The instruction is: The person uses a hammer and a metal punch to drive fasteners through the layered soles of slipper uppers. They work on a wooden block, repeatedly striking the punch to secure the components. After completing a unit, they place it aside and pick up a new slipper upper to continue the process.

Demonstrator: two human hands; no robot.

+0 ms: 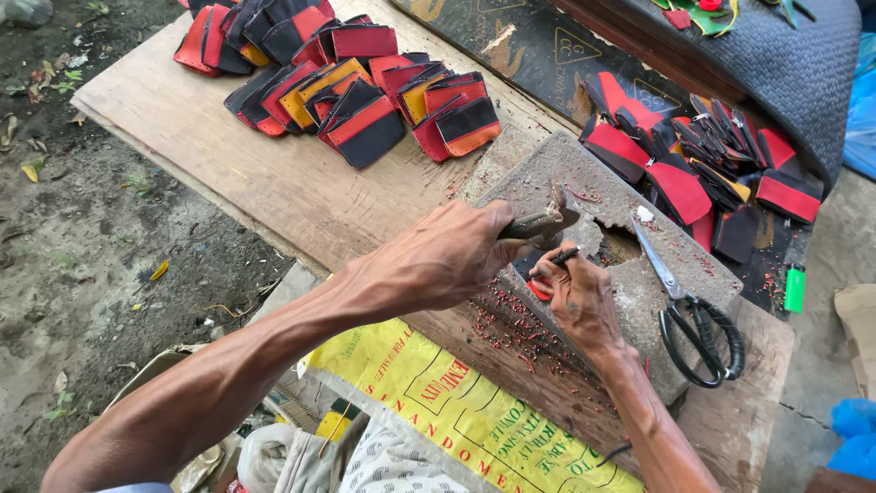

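My left hand [438, 260] is closed around the handle of a small hammer [546, 221], whose head hangs over a grey stone block [598, 196]. My right hand [577, 294] pinches a thin dark punch [564, 256] upright against a small red and black piece [538, 290] lying on the block. The hammer head is just above and left of the punch's top. Small red scraps are scattered on the wood below the block.
Black-handled scissors [693, 329] lie on the block's right side. Piles of red, black and yellow sewn pieces [347, 87] sit on the wooden board [274, 173], more [703, 169] at right. A green lighter [795, 289], a yellow sack [456, 402], dirt ground at left.
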